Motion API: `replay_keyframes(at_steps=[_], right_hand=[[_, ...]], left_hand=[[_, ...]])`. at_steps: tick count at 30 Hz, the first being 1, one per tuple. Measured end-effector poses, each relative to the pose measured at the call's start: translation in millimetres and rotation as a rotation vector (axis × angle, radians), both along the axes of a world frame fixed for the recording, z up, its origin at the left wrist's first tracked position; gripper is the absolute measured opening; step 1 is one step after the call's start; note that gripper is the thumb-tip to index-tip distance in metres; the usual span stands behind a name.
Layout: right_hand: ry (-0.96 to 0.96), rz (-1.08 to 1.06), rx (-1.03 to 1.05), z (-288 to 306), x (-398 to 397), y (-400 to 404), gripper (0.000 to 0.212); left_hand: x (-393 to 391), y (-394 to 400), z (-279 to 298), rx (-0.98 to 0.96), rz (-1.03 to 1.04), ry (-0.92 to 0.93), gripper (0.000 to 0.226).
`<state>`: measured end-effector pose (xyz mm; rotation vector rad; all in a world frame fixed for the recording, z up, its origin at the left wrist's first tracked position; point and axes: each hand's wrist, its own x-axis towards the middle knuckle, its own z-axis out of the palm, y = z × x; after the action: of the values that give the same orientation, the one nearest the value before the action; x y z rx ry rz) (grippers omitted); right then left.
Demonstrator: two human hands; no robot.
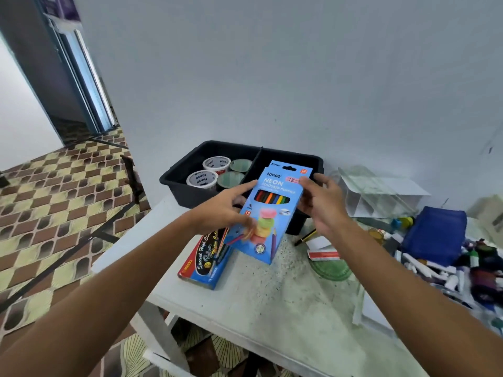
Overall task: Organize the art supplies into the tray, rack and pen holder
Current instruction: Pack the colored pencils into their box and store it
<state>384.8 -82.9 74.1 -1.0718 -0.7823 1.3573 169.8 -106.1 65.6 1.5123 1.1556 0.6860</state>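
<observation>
A blue box of neon coloured pencils (272, 210) is held tilted over the front edge of the black tray (187, 170). A second blue box shows just behind its top. My left hand (231, 210) grips the box's left edge and my right hand (321, 202) grips its right edge. The tray's left compartment holds several tape rolls (202, 179). The right compartment is mostly hidden behind the boxes.
A red and blue pencil box (204, 265) lies on the white table (272, 300) near its left edge. To the right are a clear acrylic rack (378, 191), a blue mesh pen holder (435, 235) on its side, a pencil (306, 238) and scattered paint tubes (446, 276).
</observation>
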Motion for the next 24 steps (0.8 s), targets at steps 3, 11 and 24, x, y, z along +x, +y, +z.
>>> replay_keyframes(at_steps=[3,11,24], right_hand=[[0.050,0.007,0.060,8,4,9,0.035],[-0.240,0.342,0.059,10,6,23,0.052],[-0.483,0.109,-0.103,-12,-20,121,0.066]], left_hand=[[9,13,1,-0.103,0.061,-0.244,0.096],[20,52,5,-0.094,0.230,-0.482,0.076],[-36,123,-9,0.612,-0.029,0.626,0.072]])
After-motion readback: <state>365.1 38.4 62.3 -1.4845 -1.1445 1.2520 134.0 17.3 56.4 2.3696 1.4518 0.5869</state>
